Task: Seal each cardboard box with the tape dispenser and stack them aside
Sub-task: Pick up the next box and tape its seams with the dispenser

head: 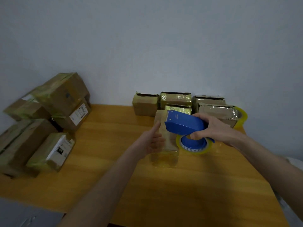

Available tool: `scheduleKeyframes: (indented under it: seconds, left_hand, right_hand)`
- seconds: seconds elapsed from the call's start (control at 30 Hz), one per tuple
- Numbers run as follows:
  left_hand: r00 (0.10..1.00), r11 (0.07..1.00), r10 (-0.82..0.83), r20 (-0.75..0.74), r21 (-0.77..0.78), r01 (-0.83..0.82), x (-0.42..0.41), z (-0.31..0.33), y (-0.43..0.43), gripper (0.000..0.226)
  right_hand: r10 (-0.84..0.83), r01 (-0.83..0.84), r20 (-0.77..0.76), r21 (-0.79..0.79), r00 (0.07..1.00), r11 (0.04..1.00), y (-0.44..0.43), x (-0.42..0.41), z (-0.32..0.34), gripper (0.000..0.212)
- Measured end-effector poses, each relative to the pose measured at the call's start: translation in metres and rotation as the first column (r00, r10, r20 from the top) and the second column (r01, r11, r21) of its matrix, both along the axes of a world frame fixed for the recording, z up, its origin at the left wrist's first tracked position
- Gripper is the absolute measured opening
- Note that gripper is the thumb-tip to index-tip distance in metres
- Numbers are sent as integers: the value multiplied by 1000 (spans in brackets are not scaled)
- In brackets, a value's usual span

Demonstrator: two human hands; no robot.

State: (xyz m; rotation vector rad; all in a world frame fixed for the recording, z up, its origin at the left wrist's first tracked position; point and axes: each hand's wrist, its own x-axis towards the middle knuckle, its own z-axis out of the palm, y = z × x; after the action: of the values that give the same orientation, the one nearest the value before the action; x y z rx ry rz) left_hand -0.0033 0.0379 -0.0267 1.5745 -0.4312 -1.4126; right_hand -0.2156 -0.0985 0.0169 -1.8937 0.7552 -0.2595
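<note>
While the right hand is gripping the blue plastic tape dispenser, fingers and thumb curled round its body just above the yellowish clear tape roll, the left hand is lying flat against the left side of the small brown cardboard box, fingers straight, bracing it rather than clasping it. The box is sitting mid-table between the two hands, its long axis running away from the person, and the dispenser's cutting end is hanging over the box's far right part, pointing left; blur is making it hard to say whether the blade is touching the cardboard. The next stroke will probably be running along that long axis, so the right hand is the working one and the left the anchor. The orange-yellow wooden table is giving bare room toward the person. A pile of taped brown boxes is sitting well apart on the left, a row of open-flapped boxes is lining the pale grey wall just behind, and a spare tape roll is lying beyond the right hand.
</note>
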Motion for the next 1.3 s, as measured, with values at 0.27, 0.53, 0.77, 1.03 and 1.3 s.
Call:
scheduleKeyframes:
  seconds: [0.27, 0.53, 0.77, 1.03, 1.3]
  left_hand:
    - [994, 986, 113, 13, -126, -111, 6, 0, -8, 15]
    - [933, 990, 102, 344, -126, -62, -5, 3, -10, 13]
    - [885, 991, 90, 458, -128, -34, 7, 4, 1, 11]
    - [825, 981, 176, 537, -32, -189, 44, -22, 42, 18]
    - [797, 984, 158, 583, -26, -177, 37, -27, 36, 18]
  right_hand:
    - [31, -31, -10, 2, 999, 1000, -4, -3, -2, 56]
    - [102, -121, -117, -168, 988, 978, -5, 2, -4, 53]
    - [178, -225, -194, -255, 965, 940, -5, -5, -4, 62]
    - [125, -200, -317, -215, 940, 956, -10, -50, -23, 59]
    - [87, -173, -336, -236, 938, 956, -15, -54, -35, 57]
